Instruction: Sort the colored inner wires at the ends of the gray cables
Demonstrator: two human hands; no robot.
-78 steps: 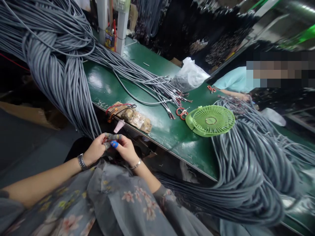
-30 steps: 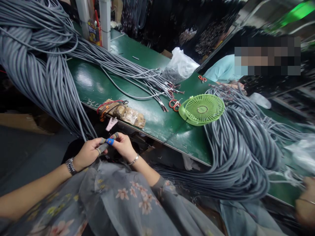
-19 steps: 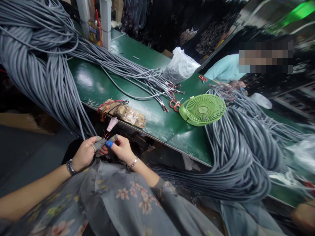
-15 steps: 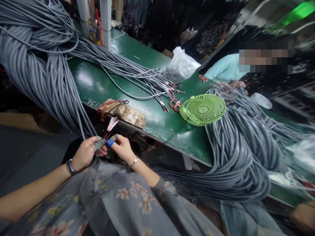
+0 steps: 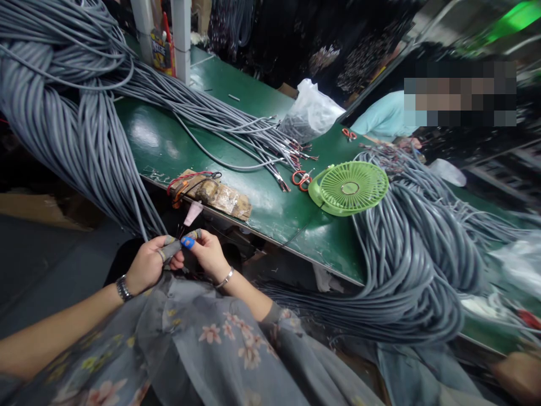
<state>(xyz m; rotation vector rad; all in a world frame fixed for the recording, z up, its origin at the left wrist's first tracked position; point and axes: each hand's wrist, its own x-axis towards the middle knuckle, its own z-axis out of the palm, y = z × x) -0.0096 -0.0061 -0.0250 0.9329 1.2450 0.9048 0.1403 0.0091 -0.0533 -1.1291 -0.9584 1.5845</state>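
Close to my lap, just below the table edge, my left hand (image 5: 149,262) is closed around the end of a grey cable; its fingertips wear grey covers. Pinched beside it, my right hand (image 5: 208,256) has a blue band on the thumb and a cover on the index finger, and grips thin wires (image 5: 181,230) fanning from the cable end. The wire tips are small and partly hidden by the fingers. Grey cables (image 5: 122,169) hang from the bench down toward my left hand. A pink-white tapered piece (image 5: 193,213) juts from the table edge just above the hands.
On the green table (image 5: 270,225) lie a taped wooden block (image 5: 224,197), orange-handled scissors (image 5: 301,180), a green fan (image 5: 350,189) and stripped cable ends (image 5: 291,152). A big cable bundle (image 5: 406,265) drapes over the right edge. Across the table is a person in a light-blue sleeve (image 5: 380,115).
My right thumb and fingers have shifted slightly at the cable end, and the orange-looking wires now show less. My left hand keeps its hold.
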